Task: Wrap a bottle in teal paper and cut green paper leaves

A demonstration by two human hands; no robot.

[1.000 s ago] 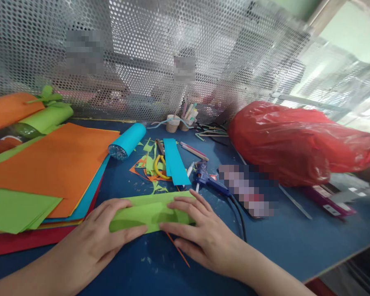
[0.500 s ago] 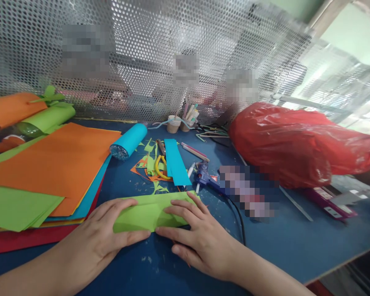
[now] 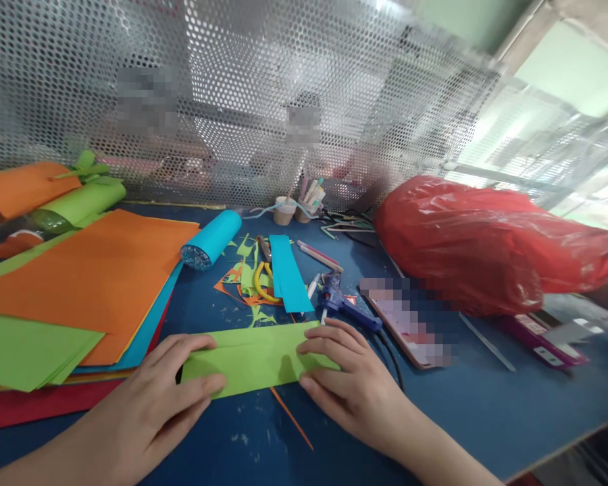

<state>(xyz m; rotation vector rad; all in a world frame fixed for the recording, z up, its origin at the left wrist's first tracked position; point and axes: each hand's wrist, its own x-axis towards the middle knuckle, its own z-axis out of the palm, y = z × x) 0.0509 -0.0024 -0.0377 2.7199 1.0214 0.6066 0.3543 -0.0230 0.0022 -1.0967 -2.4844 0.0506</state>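
A light green sheet of paper (image 3: 258,361), folded into a long band, lies across the blue table in front of me. My left hand (image 3: 175,385) grips its left end, with the thumb on the near part and the fingers at the far edge. At the other end, my right hand (image 3: 349,378) holds the paper between thumb and fingers. The middle of the band shows between both hands. A thin orange paper sliver (image 3: 294,422) lies just below it. Beyond the band are blue paper strips (image 3: 288,277) and a blue glue gun (image 3: 342,300).
Coloured paper sheets (image 3: 91,277) are stacked at left, near a blue paper-wrapped cylinder (image 3: 211,239). Scissors with yellow handles (image 3: 261,283) lie among scraps. A phone (image 3: 400,324), a red plastic bag (image 3: 466,243) and a purple box (image 3: 542,341) are at right. Cups of pens (image 3: 309,202) stand behind.
My hands have moved apart along the green paper, left hand leftward and right hand rightward. More of its middle shows, and the orange sliver has come into view.
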